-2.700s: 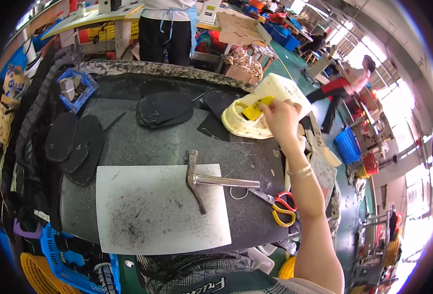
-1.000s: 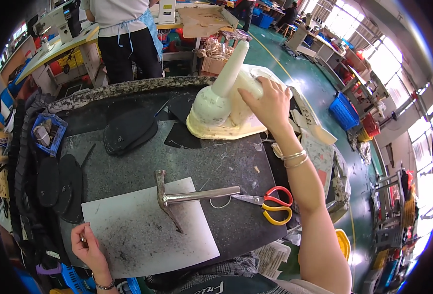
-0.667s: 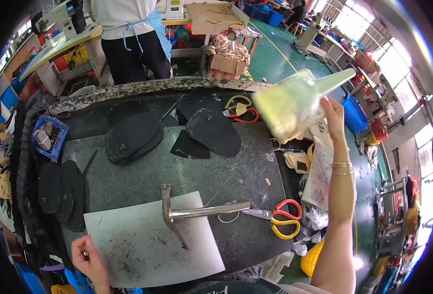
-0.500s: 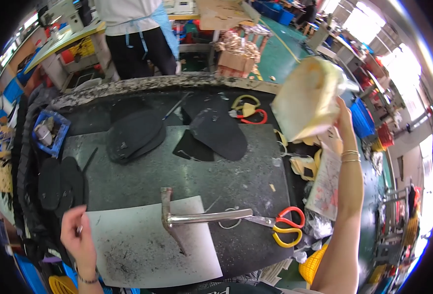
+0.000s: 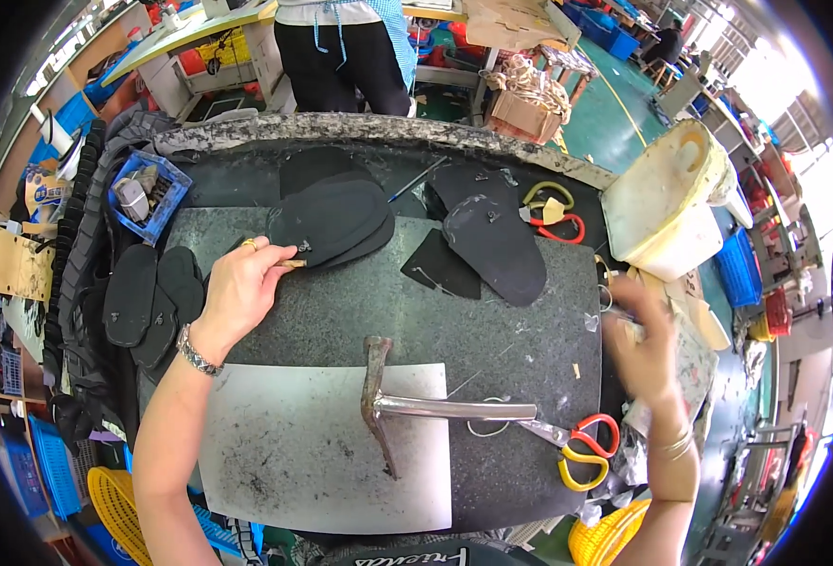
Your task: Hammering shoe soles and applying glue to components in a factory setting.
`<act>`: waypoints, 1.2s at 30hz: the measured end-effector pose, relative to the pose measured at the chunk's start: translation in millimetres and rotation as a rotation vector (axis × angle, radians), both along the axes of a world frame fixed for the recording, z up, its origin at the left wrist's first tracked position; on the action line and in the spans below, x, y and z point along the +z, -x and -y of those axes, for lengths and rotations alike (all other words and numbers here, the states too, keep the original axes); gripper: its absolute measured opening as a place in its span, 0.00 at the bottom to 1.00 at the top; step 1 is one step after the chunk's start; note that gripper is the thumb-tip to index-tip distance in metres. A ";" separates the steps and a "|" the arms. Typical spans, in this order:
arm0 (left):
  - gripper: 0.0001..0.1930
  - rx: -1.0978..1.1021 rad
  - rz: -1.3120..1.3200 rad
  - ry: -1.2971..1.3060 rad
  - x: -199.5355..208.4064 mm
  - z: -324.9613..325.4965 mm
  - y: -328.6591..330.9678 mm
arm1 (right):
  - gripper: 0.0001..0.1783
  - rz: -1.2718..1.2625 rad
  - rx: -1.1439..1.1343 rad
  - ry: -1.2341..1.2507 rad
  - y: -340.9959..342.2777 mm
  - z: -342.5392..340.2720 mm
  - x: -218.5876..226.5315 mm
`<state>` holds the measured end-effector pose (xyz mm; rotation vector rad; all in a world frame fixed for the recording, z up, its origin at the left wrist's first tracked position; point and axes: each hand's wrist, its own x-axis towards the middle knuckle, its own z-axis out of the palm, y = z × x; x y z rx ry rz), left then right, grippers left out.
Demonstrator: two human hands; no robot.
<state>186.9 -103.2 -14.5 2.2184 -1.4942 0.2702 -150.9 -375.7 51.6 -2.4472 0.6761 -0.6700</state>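
My left hand [image 5: 240, 288] reaches to the near left edge of a stack of black oval pads [image 5: 336, 215]. Its thumb and fingers are pinched around something small and tan that I cannot make out. My right hand [image 5: 645, 340] is at the table's right side, smeared by motion, so its fingers cannot be read. Beyond it a white, yellow-stained plastic container [image 5: 657, 212] stands tilted. A hammer [image 5: 459, 407] with a metal handle lies partly on a white sheet [image 5: 284, 453]. Scissors [image 5: 588, 443] with red and yellow handles lie near its handle end.
More black pieces [image 5: 497, 250] lie at the back middle, and smaller pads [image 5: 133, 297] at the left. A blue basket [image 5: 157, 208] with grey blocks stands at the back left. Another pair of scissors [image 5: 555, 222] lies at the back right. A person [image 5: 341, 61] stands beyond the table.
My right hand has let go of the white container, which now rests at the back right, and has come nearer. My left hand has moved forward to the stacked black pads. The view has shifted.
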 end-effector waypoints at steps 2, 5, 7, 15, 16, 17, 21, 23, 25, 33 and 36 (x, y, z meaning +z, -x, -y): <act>0.06 0.046 -0.415 0.042 -4.2 -9.3 -2.7 | 0.20 -0.077 0.404 0.015 -13.8 -38.2 -2.6; 0.06 0.252 -0.983 0.240 24.7 -9.2 13.0 | 0.24 -0.143 0.670 0.012 -31.9 -80.3 -6.9; 0.06 0.333 -0.789 0.388 32.9 -21.6 21.6 | 0.24 -0.183 0.697 0.025 -37.5 -99.2 -14.8; 0.07 -0.117 -0.067 -0.101 56.9 -109.0 181.4 | 0.19 -0.213 0.689 0.095 -55.3 -120.3 -32.6; 0.08 -0.138 -0.217 -0.088 47.5 -117.9 194.2 | 0.19 -0.176 0.694 0.110 -54.4 -118.4 -32.1; 0.08 -0.111 -0.231 -0.104 48.7 -127.1 199.8 | 0.18 -0.195 0.675 0.077 -52.6 -115.0 -25.7; 0.07 0.192 -0.623 0.053 41.9 -160.9 199.5 | 0.14 -0.246 0.519 -0.210 -47.4 -117.4 -6.7; 0.08 0.486 -0.718 0.127 43.7 -175.2 189.6 | 0.14 -0.154 0.474 -0.347 -46.7 -122.3 -3.1; 0.12 0.463 -0.660 0.036 47.2 -175.8 176.4 | 0.15 -0.190 0.515 -0.400 -44.2 -128.1 -2.1; 0.15 0.084 -0.182 -0.065 21.3 -162.4 192.4 | 0.11 -0.477 0.965 0.093 -60.1 -170.8 13.1; 0.14 0.064 -0.133 -0.065 22.3 -164.9 206.3 | 0.10 -0.572 0.917 0.130 -61.2 -166.4 20.5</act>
